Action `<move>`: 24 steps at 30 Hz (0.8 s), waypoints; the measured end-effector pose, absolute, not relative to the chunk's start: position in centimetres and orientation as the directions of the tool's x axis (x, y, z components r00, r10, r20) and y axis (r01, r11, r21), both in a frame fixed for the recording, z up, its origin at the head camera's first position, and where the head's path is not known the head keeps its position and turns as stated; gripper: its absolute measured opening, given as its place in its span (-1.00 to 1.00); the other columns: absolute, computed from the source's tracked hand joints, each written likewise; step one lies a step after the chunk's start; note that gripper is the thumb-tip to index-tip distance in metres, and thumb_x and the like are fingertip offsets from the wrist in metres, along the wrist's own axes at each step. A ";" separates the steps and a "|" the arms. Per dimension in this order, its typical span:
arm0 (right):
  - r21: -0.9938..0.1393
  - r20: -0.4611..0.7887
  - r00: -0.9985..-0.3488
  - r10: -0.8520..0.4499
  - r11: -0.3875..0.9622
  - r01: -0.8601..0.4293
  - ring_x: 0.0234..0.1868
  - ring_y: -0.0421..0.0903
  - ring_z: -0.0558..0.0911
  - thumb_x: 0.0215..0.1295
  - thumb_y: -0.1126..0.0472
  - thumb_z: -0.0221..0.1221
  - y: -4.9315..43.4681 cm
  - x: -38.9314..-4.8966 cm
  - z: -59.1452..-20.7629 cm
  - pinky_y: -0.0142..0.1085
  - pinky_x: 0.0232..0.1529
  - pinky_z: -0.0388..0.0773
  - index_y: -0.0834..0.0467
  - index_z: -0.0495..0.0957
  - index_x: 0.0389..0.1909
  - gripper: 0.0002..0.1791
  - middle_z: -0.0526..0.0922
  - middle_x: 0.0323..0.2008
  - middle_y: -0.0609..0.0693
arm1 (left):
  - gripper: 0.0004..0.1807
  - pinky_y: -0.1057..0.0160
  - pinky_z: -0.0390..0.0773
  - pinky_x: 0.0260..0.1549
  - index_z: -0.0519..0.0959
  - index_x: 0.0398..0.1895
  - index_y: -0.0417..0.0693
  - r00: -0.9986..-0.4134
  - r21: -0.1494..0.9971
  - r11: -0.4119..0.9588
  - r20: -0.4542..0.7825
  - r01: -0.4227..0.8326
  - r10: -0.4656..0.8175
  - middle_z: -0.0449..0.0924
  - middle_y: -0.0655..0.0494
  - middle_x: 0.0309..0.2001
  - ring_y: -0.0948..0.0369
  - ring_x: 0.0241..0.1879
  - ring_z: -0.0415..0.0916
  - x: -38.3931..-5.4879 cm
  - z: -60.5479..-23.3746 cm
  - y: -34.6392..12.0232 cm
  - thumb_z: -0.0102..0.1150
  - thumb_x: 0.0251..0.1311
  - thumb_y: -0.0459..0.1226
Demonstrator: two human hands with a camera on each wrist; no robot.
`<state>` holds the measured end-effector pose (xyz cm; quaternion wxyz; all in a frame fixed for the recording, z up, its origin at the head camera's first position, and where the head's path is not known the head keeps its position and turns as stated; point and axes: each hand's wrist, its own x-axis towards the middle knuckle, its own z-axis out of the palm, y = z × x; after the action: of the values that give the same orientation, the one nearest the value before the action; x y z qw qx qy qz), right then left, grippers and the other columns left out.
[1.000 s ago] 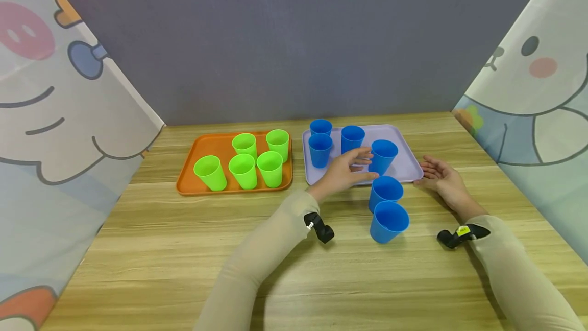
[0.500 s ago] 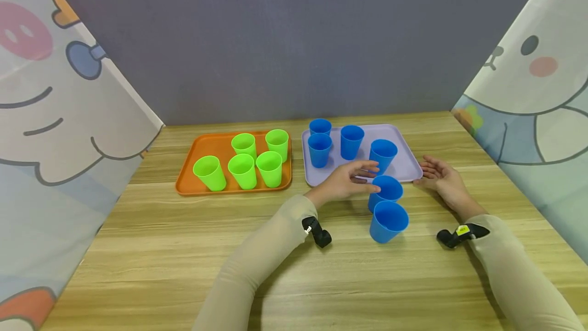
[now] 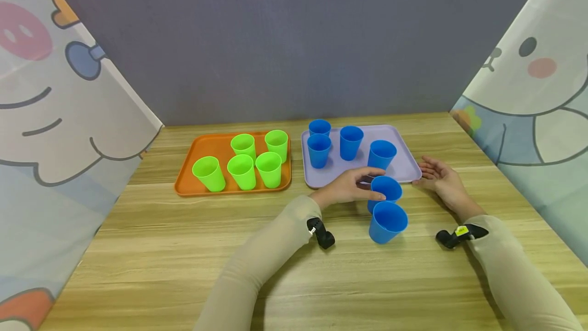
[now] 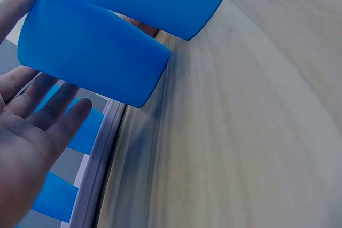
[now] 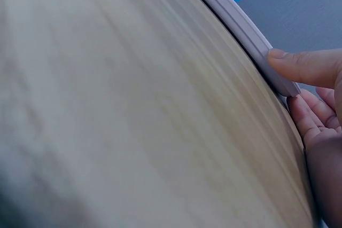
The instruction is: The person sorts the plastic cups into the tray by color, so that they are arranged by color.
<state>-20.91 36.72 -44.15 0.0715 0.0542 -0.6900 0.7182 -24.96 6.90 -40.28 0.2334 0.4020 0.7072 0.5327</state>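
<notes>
In the head view, my left hand [image 3: 351, 187] reaches round the farther of two loose blue cups [image 3: 388, 186], its thumb near the close side and its fingers at the far side. The left wrist view shows the fingers nearly straight and spread beside that cup's wall [image 4: 91, 52], the thumb right at the rim. Just in front stands the nearer blue cup [image 3: 388, 223]. My right hand [image 3: 442, 183] holds the near right corner of the lilac tray [image 3: 406, 165], thumb on the rim, fingers round the corner. Blue cups [image 3: 351, 143] stand upright on this tray.
Left of the lilac tray lies an orange tray [image 3: 195, 170] with several upright green cups [image 3: 241, 171]. Both trays lie near the back of the wooden table [image 3: 184, 254]. A grey panel [image 3: 294, 40] rises behind, with printed cloths at both sides.
My left hand has come nearer and slightly right, from beside a cup on the lilac tray to round the farther loose cup. The right hand has stayed at the tray corner.
</notes>
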 end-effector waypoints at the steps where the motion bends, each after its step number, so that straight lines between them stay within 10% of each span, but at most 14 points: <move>1: -0.983 0.178 -0.984 0.028 -0.041 -0.179 -0.09 -0.32 0.63 0.10 0.72 0.19 36.7 -20.9 -44.2 -0.55 -0.03 0.54 0.59 -0.07 0.41 -0.12 0.56 -0.04 -0.10 | -0.33 0.39 0.48 0.12 0.37 0.41 -0.10 -0.571 0.940 0.117 0.093 0.321 0.816 0.46 0.09 0.30 0.36 0.17 0.45 -24.9 -40.3 7.0 0.35 0.24 -0.28; 24: -0.976 0.200 -0.979 0.036 -0.076 -0.202 -0.09 -0.29 0.63 0.07 0.75 0.18 36.6 -20.9 -44.3 -0.53 -0.03 0.55 0.46 0.15 0.33 -0.23 0.59 -0.05 -0.08 | -0.41 0.39 0.49 0.11 0.47 0.31 -0.07 -0.578 0.936 0.103 0.119 0.336 0.807 0.56 0.21 0.12 0.41 0.07 0.47 -25.0 -40.7 7.3 0.40 0.20 -0.28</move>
<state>-20.91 36.57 -44.28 0.0813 0.0617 -0.6746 0.7311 -24.98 7.35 -40.71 0.2201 0.4030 0.7092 0.5349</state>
